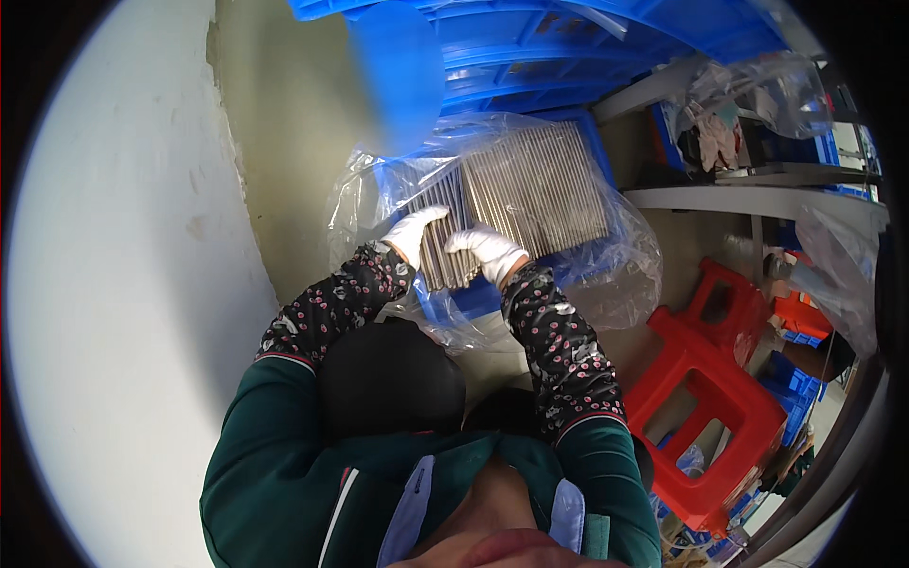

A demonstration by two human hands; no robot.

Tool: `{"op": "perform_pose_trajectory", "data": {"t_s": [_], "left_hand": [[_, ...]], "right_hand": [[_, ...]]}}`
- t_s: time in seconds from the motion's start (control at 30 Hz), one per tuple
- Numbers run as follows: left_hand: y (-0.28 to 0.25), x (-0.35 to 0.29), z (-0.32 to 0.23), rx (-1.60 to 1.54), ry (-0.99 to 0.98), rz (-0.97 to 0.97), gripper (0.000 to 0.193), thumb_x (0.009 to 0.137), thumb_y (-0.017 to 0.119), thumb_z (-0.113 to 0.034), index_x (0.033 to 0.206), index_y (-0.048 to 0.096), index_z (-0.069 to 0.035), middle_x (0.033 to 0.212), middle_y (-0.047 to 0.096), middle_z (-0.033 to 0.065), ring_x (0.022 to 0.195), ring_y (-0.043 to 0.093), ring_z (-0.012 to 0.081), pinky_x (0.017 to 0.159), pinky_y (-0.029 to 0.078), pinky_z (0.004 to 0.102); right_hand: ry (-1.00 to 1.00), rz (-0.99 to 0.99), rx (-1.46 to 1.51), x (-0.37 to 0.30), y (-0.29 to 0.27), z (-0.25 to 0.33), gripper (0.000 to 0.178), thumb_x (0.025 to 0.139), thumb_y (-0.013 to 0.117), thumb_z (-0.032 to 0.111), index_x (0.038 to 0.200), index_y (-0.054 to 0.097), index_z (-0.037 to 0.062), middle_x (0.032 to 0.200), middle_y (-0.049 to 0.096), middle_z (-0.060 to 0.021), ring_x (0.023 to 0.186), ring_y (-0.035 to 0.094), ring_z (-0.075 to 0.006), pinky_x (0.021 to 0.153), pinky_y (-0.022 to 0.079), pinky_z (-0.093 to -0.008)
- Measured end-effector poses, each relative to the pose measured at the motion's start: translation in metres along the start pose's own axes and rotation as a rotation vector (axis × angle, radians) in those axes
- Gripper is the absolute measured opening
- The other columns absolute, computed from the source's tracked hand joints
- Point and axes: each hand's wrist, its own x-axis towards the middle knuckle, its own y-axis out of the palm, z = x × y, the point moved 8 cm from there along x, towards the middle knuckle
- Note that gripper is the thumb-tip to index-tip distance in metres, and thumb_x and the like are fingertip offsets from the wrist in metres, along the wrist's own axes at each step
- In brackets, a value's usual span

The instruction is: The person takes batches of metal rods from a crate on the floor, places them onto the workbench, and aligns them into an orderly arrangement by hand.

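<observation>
A blue crate (595,142) lined with a clear plastic bag (636,248) holds many thin, straight metal rods (544,185) laid side by side. A smaller group of rods (437,260) lies at the crate's left, slightly apart in angle from the wide row. My left hand (413,235), in a white glove, curls over the left side of this group. From the right, my right hand (487,250), also gloved in white, bends its fingers onto the same rods. Both hands look closed around the group's edges; the undersides of the fingers are hidden.
Stacked blue crates (521,57) stand just beyond the rods. A white wall (133,265) runs along the left. Red plastic stools (705,398) are at the right, below a metal rack (720,199) with plastic bags. My dark-clad knee (388,379) is close in front.
</observation>
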Motion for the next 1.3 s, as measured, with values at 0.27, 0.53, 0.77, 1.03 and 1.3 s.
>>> {"op": "perform_pose_trajectory", "data": {"t_s": [0.27, 0.53, 0.77, 1.03, 1.3], "left_hand": [[0.116, -0.070, -0.047, -0.357, -0.465, 0.091, 0.018, 0.077, 0.057, -0.011, 0.093, 0.057, -0.003, 0.088, 0.062, 0.0098, 0.078, 0.060, 0.0210, 0.068, 0.051, 0.0341], [0.219, -0.133, -0.147, -0.431, -0.258, 0.333, 0.021, 0.078, 0.052, -0.005, 0.097, 0.055, 0.003, 0.094, 0.060, 0.0149, 0.086, 0.059, 0.0239, 0.078, 0.049, 0.0332], [0.312, -0.235, -0.237, -0.340, -0.125, 0.338, 0.027, 0.074, 0.053, 0.004, 0.101, 0.054, 0.002, 0.094, 0.060, 0.0124, 0.083, 0.060, 0.0219, 0.073, 0.050, 0.0327], [0.431, -0.387, -0.330, -0.031, -0.214, 0.368, 0.043, 0.070, 0.054, 0.004, 0.112, 0.046, 0.000, 0.100, 0.057, 0.0109, 0.090, 0.057, 0.0219, 0.080, 0.048, 0.0357], [0.593, -0.508, -0.386, 0.230, -0.313, 0.540, 0.040, 0.070, 0.060, -0.003, 0.108, 0.049, -0.001, 0.099, 0.058, 0.0105, 0.086, 0.059, 0.0215, 0.078, 0.049, 0.0348]], "right_hand": [[-0.229, -0.055, -0.101, -0.100, -0.015, 0.035, 0.055, 0.063, 0.061, -0.005, 0.113, 0.040, -0.0029, 0.088, 0.058, -0.0107, 0.076, 0.058, -0.0203, 0.069, 0.048, -0.0295], [-0.473, 0.003, -0.098, -0.245, 0.018, 0.125, 0.063, 0.063, 0.056, -0.007, 0.122, 0.033, 0.0012, 0.105, 0.052, -0.0079, 0.094, 0.051, -0.0145, 0.079, 0.044, -0.0256], [-0.682, -0.023, -0.106, -0.390, 0.049, 0.161, 0.076, 0.066, 0.069, 0.007, 0.127, 0.023, 0.0011, 0.118, 0.041, -0.0076, 0.110, 0.040, -0.0167, 0.094, 0.033, -0.0300], [-0.782, -0.021, 0.138, -0.582, 0.103, 0.184, 0.076, 0.068, 0.063, 0.007, 0.130, 0.020, -0.0002, 0.122, 0.039, -0.0098, 0.114, 0.035, -0.0177, 0.097, 0.028, -0.0284], [-0.819, -0.324, 0.090, -0.788, 0.096, 0.208, 0.070, 0.066, 0.061, 0.005, 0.125, 0.023, -0.0038, 0.113, 0.045, -0.0120, 0.105, 0.042, -0.0169, 0.090, 0.036, -0.0271]]}}
